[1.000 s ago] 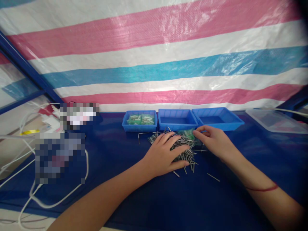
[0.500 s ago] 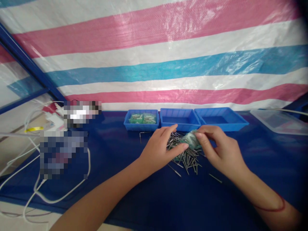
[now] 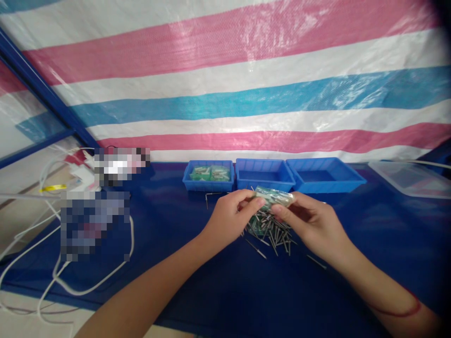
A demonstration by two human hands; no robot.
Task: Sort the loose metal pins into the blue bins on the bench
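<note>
A small clear green-tinted plastic bag (image 3: 273, 195) is held just above a pile of thin metal pins (image 3: 270, 230) on the blue table (image 3: 218, 281). My left hand (image 3: 230, 217) pinches its left end with thumb and fingers. My right hand (image 3: 310, 223) grips its right end. Both hands hover over the pile, in front of three blue trays. The left tray (image 3: 207, 177) holds filled small bags. The middle tray (image 3: 264, 174) and the right tray (image 3: 326, 175) look empty.
A striped pink, white and blue tarp hangs behind the table. White cables (image 3: 70, 286) loop at the left beside pixelated items. A clear plastic lid (image 3: 410, 179) lies at the far right. A few stray pins (image 3: 315, 261) lie around the pile.
My left hand left the pin pile, where it lay flat. Both hands rose and now hold the small bag between them, lifted off the pile.
</note>
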